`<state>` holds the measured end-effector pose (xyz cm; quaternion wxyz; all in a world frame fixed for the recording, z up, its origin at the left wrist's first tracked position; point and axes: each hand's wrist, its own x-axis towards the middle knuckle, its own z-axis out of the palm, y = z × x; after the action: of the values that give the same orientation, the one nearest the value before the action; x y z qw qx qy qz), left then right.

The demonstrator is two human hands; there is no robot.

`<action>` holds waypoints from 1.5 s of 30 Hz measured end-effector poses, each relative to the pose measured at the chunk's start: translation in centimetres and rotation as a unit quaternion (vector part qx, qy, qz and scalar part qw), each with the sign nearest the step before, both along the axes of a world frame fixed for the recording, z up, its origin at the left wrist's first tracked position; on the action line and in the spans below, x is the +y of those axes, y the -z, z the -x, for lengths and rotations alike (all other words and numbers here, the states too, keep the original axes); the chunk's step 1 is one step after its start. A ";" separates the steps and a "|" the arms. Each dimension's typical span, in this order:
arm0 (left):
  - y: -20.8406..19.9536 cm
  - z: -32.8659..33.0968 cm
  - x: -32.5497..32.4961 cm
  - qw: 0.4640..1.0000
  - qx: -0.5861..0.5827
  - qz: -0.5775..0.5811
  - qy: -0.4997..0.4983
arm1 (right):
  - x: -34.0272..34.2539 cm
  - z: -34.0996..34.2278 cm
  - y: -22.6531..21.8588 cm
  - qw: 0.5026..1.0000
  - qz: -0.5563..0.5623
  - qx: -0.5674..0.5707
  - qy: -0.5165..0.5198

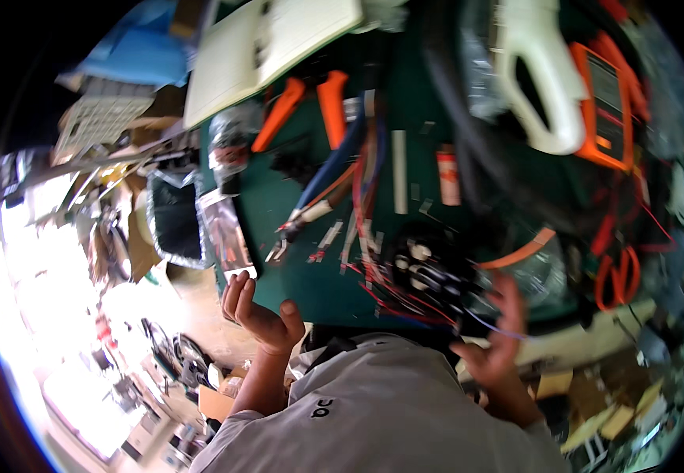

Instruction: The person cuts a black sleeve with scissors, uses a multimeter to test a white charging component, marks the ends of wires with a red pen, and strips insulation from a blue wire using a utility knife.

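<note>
My left hand is at the table's near left edge, palm up with the fingers apart and nothing in it. Its fingertips are close to a flat, phone-like rectangle with a dark picture-like face. My right hand, blurred, is at the near edge with thumb and fingers spread. Beside it lies a dark bundle of round black parts with silvery ends. A thin pale purple wire passes by its fingers; whether they touch it I cannot tell. Thin red and white wires fan out left of the bundle, with tags on some.
Orange-handled pliers, an open notebook and a bottle-like thing are at the far left. A white heat-gun-like tool, an orange multimeter and thick black tubing are at the right. An orange strip curves over clear plastic.
</note>
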<state>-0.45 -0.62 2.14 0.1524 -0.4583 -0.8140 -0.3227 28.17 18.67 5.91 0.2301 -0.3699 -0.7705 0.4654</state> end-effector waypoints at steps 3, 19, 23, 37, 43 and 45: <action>1.1 3.4 -1.7 0.995 0.080 0.008 -0.051 | -2.0 -4.1 3.2 0.962 -0.257 -0.038 0.080; 2.6 6.8 -4.7 0.995 0.074 0.058 -0.024 | -15.8 -3.4 6.1 0.834 -0.494 0.055 0.241; 2.7 7.1 -5.6 0.997 0.025 -0.069 -0.018 | -18.3 -3.1 6.5 0.845 -0.486 0.035 0.220; 3.9 7.7 -6.1 0.976 -0.055 -0.205 -0.055 | -19.0 6.5 -4.6 0.864 -0.409 0.267 -0.124; 3.9 8.0 -5.6 0.979 -0.005 -0.196 -0.052 | -20.9 16.0 -7.8 0.723 -0.423 0.482 -0.258; 3.9 7.7 -5.1 0.979 -0.006 -0.198 -0.056 | -20.8 15.2 -8.3 0.719 -0.376 0.495 -0.311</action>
<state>-8.11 -5.73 -1.75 0.2526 -0.3713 -0.7593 -0.4710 12.92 -2.12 14.20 0.5409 0.2910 -0.7301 0.2994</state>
